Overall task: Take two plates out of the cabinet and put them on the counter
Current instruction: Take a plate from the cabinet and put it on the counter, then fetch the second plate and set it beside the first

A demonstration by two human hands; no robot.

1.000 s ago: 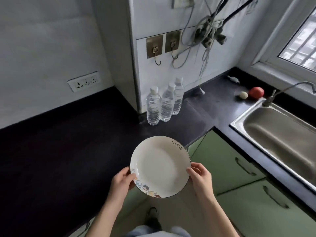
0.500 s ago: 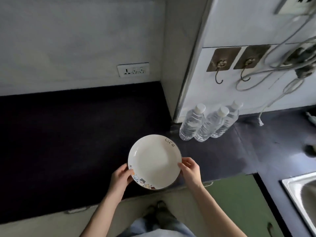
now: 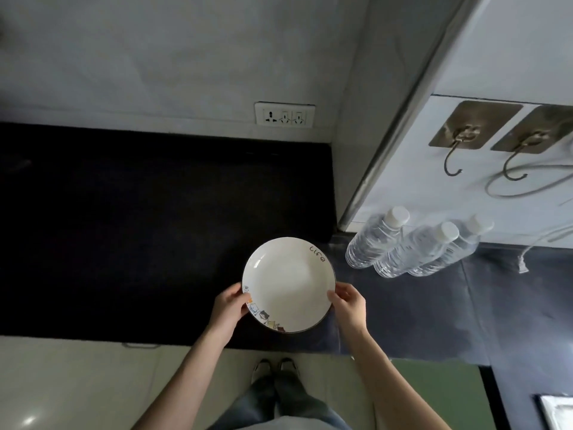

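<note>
A white plate [image 3: 288,283] with small pictures on its near rim and the word "Life" on its far rim is held level over the front of the dark counter [image 3: 139,228]. My left hand [image 3: 229,308] grips its left edge. My right hand [image 3: 348,304] grips its right edge. I cannot tell whether the plate touches the counter. No second plate is in view, and no open cabinet shows.
Three water bottles [image 3: 400,246] stand on the counter right of the plate, against a white wall column [image 3: 387,135]. A wall socket [image 3: 284,114] sits behind. Two hooks [image 3: 459,144] and cables hang at the right. A sink corner [image 3: 556,411] shows at bottom right.
My view has swung left, away from the sink. The plate, held in both hands, has moved from in front of the green cabinet doors to over the dark counter.
</note>
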